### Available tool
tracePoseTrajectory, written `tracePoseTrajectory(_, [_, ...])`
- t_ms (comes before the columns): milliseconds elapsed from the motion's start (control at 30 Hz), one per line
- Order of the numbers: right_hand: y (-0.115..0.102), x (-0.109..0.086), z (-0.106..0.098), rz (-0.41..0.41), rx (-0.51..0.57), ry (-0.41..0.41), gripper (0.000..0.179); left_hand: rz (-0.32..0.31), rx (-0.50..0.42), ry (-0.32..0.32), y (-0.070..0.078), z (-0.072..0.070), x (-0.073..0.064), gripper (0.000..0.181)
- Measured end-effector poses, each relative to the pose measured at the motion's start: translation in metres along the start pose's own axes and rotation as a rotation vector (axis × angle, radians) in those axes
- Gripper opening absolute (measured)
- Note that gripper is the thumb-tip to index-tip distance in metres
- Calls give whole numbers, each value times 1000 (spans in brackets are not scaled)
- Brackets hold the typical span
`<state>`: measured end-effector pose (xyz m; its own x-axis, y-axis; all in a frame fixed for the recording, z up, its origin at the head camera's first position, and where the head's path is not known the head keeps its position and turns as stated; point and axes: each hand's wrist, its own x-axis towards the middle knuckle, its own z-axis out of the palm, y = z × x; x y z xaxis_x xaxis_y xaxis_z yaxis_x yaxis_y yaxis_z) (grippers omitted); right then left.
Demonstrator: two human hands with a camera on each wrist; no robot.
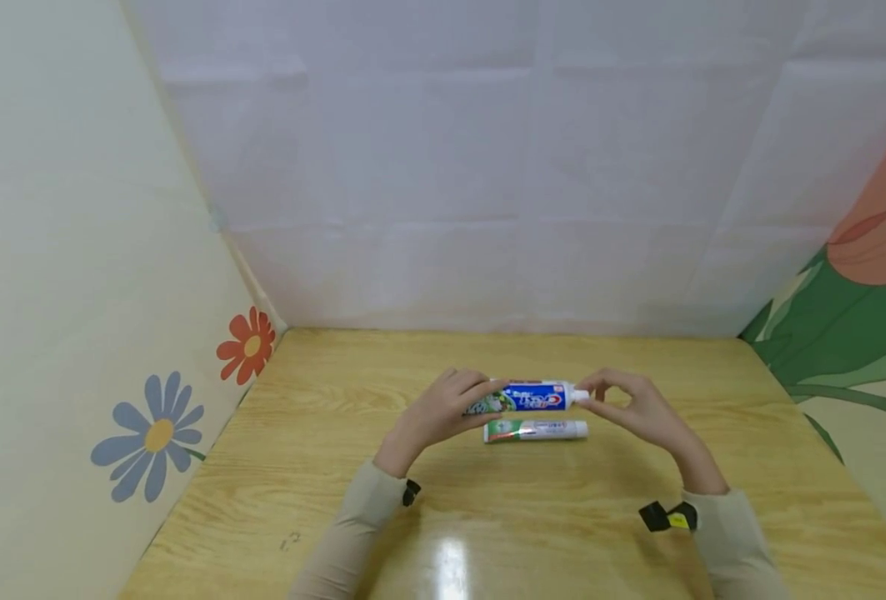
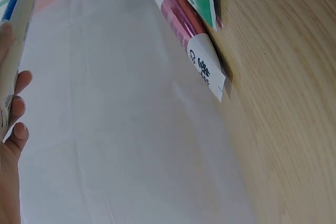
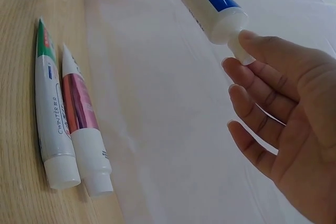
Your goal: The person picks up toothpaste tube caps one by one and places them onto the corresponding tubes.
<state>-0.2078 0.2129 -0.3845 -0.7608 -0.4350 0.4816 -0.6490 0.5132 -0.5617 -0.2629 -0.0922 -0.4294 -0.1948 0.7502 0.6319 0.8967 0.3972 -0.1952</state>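
Note:
A blue and white toothpaste tube (image 1: 538, 397) is held level above the table, its cap end to the right. My left hand (image 1: 443, 408) grips the tube's body, thumb and fingers on opposite sides. With thumb and fingertips, my right hand (image 1: 641, 410) pinches the white cap (image 3: 240, 51); its other fingers are loosely bent in the right wrist view. On the table lies a green and white toothpaste tube (image 3: 55, 111). Beside it, a pink and white toothpaste tube (image 3: 80, 100) shows in both wrist views but is hidden in the head view.
The wooden table (image 1: 322, 417) meets a creased white sheet (image 1: 443, 167) at its back edge. Walls with painted flowers (image 1: 159, 435) stand at both sides. Light glares off the table's front part.

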Motion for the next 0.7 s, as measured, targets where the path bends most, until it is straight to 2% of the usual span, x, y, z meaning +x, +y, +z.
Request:
tracePoseTrajectory(267, [2, 0, 0, 46, 0, -41, 10, 5, 14, 2, 1, 0, 0, 59])
tracePoseTrajectory(500, [35, -5, 9, 81, 16, -73, 10, 5, 16, 6, 3, -1, 1, 59])
tracePoseTrajectory(700, [40, -5, 9, 67, 84, -100, 17, 8, 18, 5, 4, -3, 3, 61])
